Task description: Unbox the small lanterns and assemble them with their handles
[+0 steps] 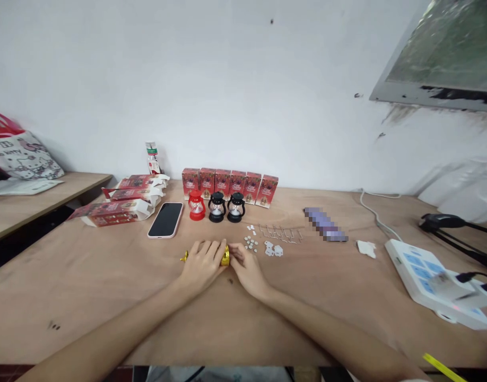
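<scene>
Left hand (202,261) around glossy gold piece (226,256)

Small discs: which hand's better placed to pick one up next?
Right, I'd say: the right hand is nearer the small discs, while the left hand lies farther off, wrapped over the gold piece.

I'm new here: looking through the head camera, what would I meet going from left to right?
Printed bag, torn red boxes, pink-edged phone, left hand over a shiny gold object, right hand, white flat pieces, pixelated purple object, white scrap, white power strip.
</scene>
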{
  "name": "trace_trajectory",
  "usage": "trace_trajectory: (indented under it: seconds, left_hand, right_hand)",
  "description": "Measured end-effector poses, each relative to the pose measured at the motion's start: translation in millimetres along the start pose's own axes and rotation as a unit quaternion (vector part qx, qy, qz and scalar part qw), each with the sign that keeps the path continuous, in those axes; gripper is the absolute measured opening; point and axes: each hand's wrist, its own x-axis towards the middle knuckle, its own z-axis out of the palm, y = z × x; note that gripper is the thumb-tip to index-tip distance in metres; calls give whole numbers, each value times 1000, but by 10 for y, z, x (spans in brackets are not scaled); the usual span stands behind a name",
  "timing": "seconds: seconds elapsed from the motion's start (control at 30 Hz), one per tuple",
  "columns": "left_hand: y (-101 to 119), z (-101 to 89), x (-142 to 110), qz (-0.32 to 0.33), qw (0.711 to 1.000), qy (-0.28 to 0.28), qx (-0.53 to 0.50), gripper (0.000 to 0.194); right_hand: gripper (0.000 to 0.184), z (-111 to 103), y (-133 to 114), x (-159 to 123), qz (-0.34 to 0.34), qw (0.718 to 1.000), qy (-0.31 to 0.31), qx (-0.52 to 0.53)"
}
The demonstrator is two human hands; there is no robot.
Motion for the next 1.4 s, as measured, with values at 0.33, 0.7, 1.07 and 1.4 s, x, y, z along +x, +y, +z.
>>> trace_trajectory:
  seconds: [0.33,0.7,1.07,1.4]
  left_hand:
    - [-100,-201,-9,-78,978,-153,-119,58]
    - [-493,-93,1,-142,941,-188,-243,42]
    - [-634,-99,18,-169,942,-188,-223,45]
    - [-691,72,-12,-153,898,-100,-399,39]
  right_hand:
    - [37,-24,-52,-8,41,998,-38,-7]
    - [35,-75,-267,-132,19,974,-101,-200]
    - [57,-119,-170,-101,-152,864,-109,-467]
    - [29,-409,111,213,-170,787,45,-592]
